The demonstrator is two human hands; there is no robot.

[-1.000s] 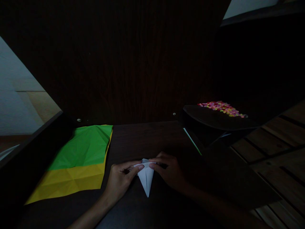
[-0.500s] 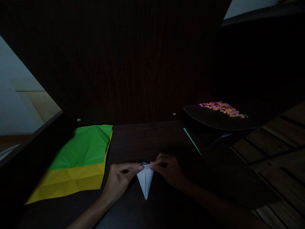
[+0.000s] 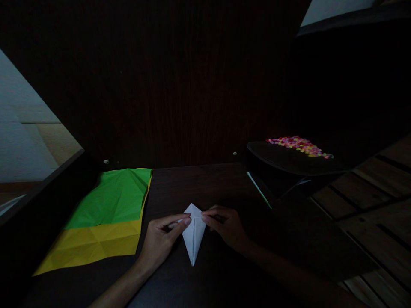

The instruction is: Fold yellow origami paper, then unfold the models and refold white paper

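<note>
A folded sheet of white paper (image 3: 194, 237) is held low over the dark tabletop, kite-shaped, with its long point towards me and a short triangle at the top. A crease or slit runs down its middle. My left hand (image 3: 165, 237) pinches its left corner between thumb and fingers. On the opposite corner, the thumb and forefinger of my right hand (image 3: 226, 226) grip the paper in the same way. Left of my left hand lie a green sheet of paper (image 3: 112, 199) and, partly under it, a yellow sheet (image 3: 96, 246), both creased.
A dark wooden panel (image 3: 180, 85) rises behind the tabletop (image 3: 192, 182). On a rounded shelf (image 3: 272, 156) at the right sits a pile of small pink, red and yellow pieces (image 3: 298, 145). Below it lies a thin pale-green strip (image 3: 258, 189). Slatted wood (image 3: 372, 188) shows at far right.
The paper's top triangle now stands up flat above my fingers, where it was tipped back and foreshortened before. Both hands keep hold and have barely moved.
</note>
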